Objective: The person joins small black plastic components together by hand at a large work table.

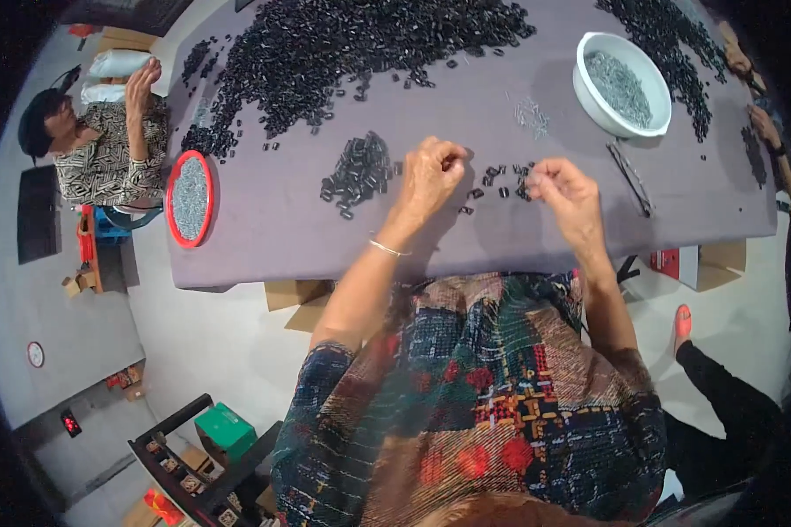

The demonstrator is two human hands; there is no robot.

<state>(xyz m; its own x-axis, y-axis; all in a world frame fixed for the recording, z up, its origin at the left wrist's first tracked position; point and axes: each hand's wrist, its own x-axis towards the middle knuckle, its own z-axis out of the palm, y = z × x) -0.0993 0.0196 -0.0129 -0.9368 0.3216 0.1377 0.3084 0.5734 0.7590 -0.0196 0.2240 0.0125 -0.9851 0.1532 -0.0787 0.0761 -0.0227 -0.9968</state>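
Note:
My left hand point(431, 174) is raised a little over the cloth, thumb and fingers pinched together; whatever they hold is too small to name. To its left lies a small heap of black plastic pieces point(360, 171). My right hand point(564, 193) is also closed in a pinch, at the edge of a scatter of loose black pieces point(503, 191) between the two hands. Its fingertips hide what they grip, if anything. A few slim clear or metallic bits point(530, 117) lie beyond the right hand.
A large pile of black pieces point(325, 53) covers the far side of the table point(466, 255). A white bowl point(599, 105) and a red-rimmed tray point(209, 198) hold small silvery parts. Tweezers point(630, 178) lie at right. People sit left point(105, 145) and right point(769, 132).

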